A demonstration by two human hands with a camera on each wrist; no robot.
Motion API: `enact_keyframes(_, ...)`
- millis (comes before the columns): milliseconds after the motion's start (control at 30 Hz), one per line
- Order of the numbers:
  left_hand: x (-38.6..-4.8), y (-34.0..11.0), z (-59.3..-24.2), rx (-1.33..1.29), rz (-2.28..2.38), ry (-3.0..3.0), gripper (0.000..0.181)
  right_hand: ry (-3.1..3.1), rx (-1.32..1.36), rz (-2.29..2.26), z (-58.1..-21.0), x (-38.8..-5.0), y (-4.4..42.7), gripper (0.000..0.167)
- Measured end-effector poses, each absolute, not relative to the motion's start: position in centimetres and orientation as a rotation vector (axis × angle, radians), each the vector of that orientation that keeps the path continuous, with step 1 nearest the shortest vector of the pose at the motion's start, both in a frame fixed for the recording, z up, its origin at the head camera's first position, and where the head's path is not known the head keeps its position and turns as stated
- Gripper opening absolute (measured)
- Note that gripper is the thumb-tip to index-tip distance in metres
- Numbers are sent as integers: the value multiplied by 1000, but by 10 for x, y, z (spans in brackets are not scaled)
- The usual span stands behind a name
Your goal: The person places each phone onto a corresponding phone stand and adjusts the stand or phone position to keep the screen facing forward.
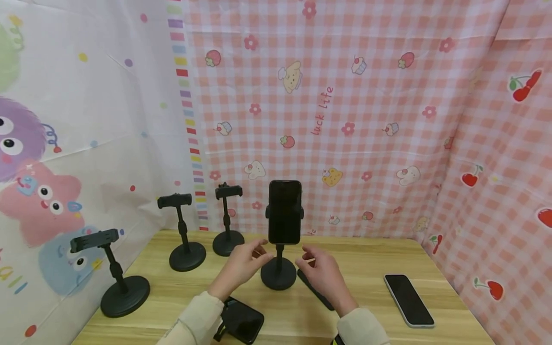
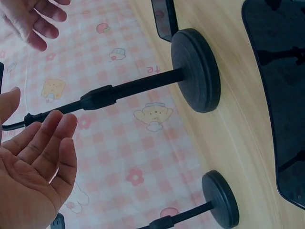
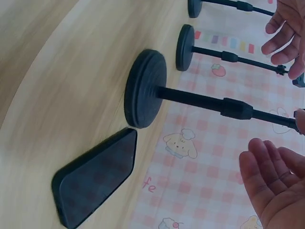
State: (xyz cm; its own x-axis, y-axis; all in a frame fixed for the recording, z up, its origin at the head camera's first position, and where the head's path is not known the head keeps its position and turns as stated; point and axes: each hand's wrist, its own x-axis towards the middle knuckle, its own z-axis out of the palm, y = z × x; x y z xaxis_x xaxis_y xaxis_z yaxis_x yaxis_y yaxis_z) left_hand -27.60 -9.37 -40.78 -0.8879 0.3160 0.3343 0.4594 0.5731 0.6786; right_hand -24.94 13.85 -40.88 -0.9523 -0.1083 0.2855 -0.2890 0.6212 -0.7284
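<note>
A black smartphone (image 1: 285,211) stands upright in the clamp of a black phone stand (image 1: 278,275) at the middle of the table. My left hand (image 1: 245,261) hovers just left of the stand's pole, its fingers relaxed and loosely bent, holding nothing. On the other side is my right hand (image 1: 323,270), likewise relaxed and apart from the pole. Both wrist views show a gap between the fingers and the stand's pole (image 3: 205,102). Below my right hand, a dark phone (image 3: 95,176) lies flat next to the round base (image 3: 145,88).
Three more black stands, one at the front left (image 1: 125,296), one behind it (image 1: 187,256) and one farther back (image 1: 228,243), hold no phones. Another black phone (image 1: 243,321) lies near my left forearm. A white-edged phone (image 1: 408,301) lies at the right. Patterned cloth (image 1: 366,96) surrounds the table.
</note>
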Motion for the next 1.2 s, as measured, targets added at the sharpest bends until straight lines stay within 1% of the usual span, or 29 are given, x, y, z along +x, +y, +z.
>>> enact_keyframes(167,-275,-97,-411,-646,-1120,-2679,46,-2726,373,1077,-413,-246,141,46)
enact_keyframes(433,-273,-101,-408,-644,-993,-2755,45,-2848,463,815,-412,-245,144,48)
enact_keyframes(700,-272,-107,-410,-634,-889,-2839,46,-2932,449,743,-416,-235,152,48)
enact_keyframes(1000,-270,-115,-415,-618,-762,-2909,48,-2938,406,587,-428,-223,168,48)
enact_keyframes(1200,-272,-119,-417,-564,-656,-2949,47,-2949,388,501,-436,-214,176,49)
